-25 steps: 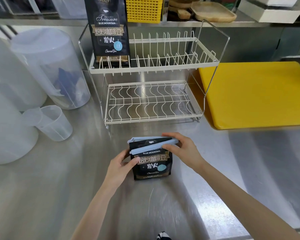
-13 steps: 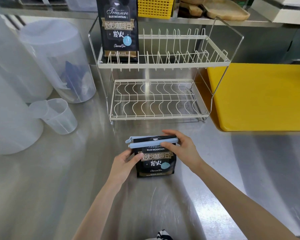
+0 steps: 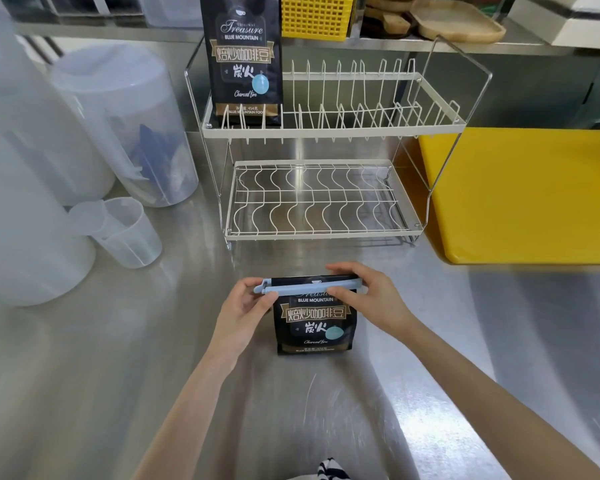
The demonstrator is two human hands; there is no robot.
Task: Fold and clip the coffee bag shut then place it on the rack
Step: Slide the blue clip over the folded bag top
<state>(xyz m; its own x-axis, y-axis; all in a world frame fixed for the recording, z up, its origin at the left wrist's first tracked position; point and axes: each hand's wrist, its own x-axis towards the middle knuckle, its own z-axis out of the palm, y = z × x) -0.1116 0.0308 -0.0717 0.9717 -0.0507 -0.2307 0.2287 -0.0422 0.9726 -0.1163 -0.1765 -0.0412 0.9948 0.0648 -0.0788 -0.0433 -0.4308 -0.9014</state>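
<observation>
A black coffee bag with a folded top stands upright on the steel counter, in front of the rack. A light blue clip lies across its folded top. My left hand pinches the clip's left end. My right hand grips the clip's right end, thumb in front and fingers over the top. The white two-tier wire rack stands behind, and a second, taller coffee bag stands at the left of its upper tier.
Large translucent plastic containers and a small measuring cup crowd the left. A yellow cutting board lies right of the rack. A shelf behind holds a yellow basket and wooden trays.
The clip has gone from slanted to level across the bag's folded top. My left hand has moved up from the bag's side to the clip's left end. The bag stands more upright.
</observation>
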